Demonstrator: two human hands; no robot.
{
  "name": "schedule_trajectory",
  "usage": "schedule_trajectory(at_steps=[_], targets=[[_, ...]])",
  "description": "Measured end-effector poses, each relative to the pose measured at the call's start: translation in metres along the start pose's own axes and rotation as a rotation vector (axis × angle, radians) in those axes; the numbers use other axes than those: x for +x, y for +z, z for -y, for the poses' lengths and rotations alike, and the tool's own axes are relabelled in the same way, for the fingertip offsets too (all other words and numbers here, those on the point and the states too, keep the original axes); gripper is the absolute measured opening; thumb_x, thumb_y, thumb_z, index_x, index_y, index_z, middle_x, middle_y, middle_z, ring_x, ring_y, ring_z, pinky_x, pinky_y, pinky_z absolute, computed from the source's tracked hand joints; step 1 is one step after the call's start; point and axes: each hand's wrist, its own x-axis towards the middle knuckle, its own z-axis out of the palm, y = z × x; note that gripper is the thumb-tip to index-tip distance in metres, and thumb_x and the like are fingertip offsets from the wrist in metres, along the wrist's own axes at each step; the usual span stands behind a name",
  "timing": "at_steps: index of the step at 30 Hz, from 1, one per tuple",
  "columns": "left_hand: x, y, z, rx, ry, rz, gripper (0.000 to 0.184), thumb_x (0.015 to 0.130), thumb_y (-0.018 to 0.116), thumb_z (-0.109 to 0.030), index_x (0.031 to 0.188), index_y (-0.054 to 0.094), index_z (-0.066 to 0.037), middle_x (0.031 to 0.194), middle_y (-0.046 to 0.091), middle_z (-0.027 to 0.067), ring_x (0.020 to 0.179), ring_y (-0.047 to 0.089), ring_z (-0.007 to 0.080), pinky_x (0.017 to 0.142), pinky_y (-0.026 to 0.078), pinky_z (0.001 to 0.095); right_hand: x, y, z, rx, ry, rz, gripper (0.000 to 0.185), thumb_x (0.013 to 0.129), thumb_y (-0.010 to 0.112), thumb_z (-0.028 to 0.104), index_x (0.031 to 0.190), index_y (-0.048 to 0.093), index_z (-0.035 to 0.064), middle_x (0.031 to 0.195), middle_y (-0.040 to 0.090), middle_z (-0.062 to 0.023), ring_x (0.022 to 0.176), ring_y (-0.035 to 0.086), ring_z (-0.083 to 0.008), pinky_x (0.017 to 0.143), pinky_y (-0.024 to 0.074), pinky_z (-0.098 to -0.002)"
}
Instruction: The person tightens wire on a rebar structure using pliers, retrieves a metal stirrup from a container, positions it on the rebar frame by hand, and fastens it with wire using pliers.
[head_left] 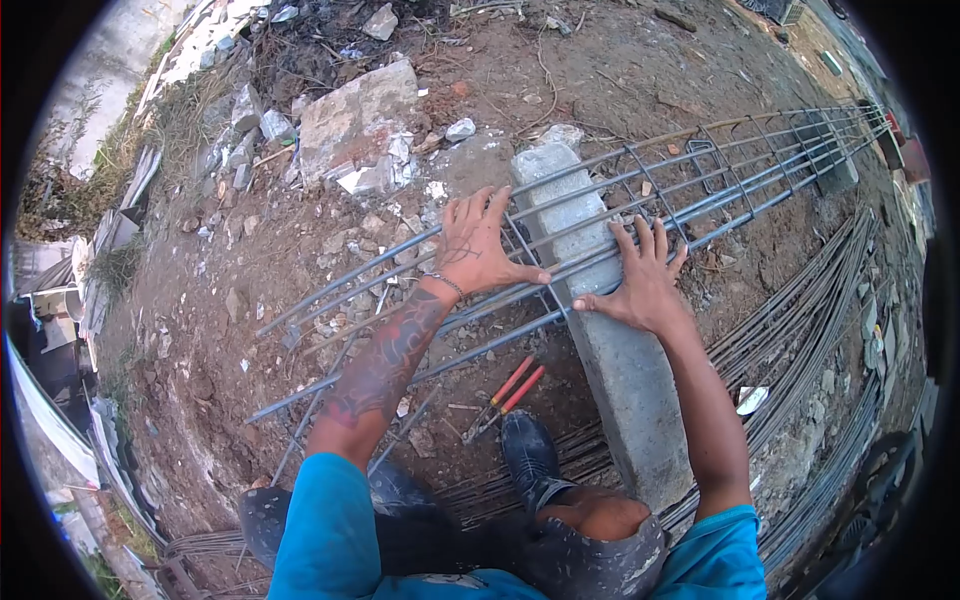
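A long rebar cage (590, 215) of straight steel bars tied with square stirrups rests across a grey concrete block (625, 380). My left hand (475, 245) is over the cage just left of the block, fingers spread and thumb stretched toward a stirrup (522, 238). Spread over the bars above the block is my right hand (645, 280), its thumb pointing left and its fingertips at the bars. Both palms face down, so exact contact under them is hidden. Below the cage, pincers with red handles (518, 385) lie on the dirt near my shoe (530, 455).
Bundles of loose rebar (790, 290) lie on the right. A second block (832, 160) supports the cage's far end. A broken concrete slab (358, 108) and rubble are at the upper left. Bar ends (265, 415) stick out to the left.
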Motion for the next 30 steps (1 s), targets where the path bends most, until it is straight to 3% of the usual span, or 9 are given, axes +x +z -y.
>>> schedule_trajectory(at_steps=[18,26,30], targets=[[0.009,0.0,0.002,-0.038,-0.035,-0.014,0.127,0.047,0.076,-0.073,0.143,0.032,-0.001,0.142,0.036,0.0244,0.134,0.031,0.0374,0.11,0.017,0.048,0.002,0.002,0.002,0.022,-0.027,0.009,0.133,0.037,0.071,0.083,0.144,0.032,0.0131,0.151,0.02,-0.0216,0.142,0.006,-0.043,0.105,0.0008,-0.0726],[0.014,0.002,0.005,-0.019,-0.021,0.053,0.129,0.048,0.069,-0.081,0.145,0.03,-0.006,0.144,0.034,0.0228,0.136,0.029,0.0374,0.111,0.017,0.0485,0.003,0.002,0.002,0.001,-0.001,0.005,0.137,0.037,0.069,0.085,0.146,0.03,0.0125,0.152,0.018,-0.0224,0.143,0.004,-0.0419,0.105,0.0004,-0.0727],[0.018,0.013,0.011,-0.096,-0.022,0.006,0.135,0.039,0.068,-0.085,0.145,0.031,-0.01,0.145,0.033,0.0203,0.138,0.027,0.0348,0.112,0.011,0.0555,0.004,0.005,0.001,-0.007,0.008,0.005,0.136,0.038,0.068,0.086,0.146,0.029,0.0122,0.153,0.016,-0.0223,0.143,0.004,-0.0421,0.105,0.0005,-0.0725]])
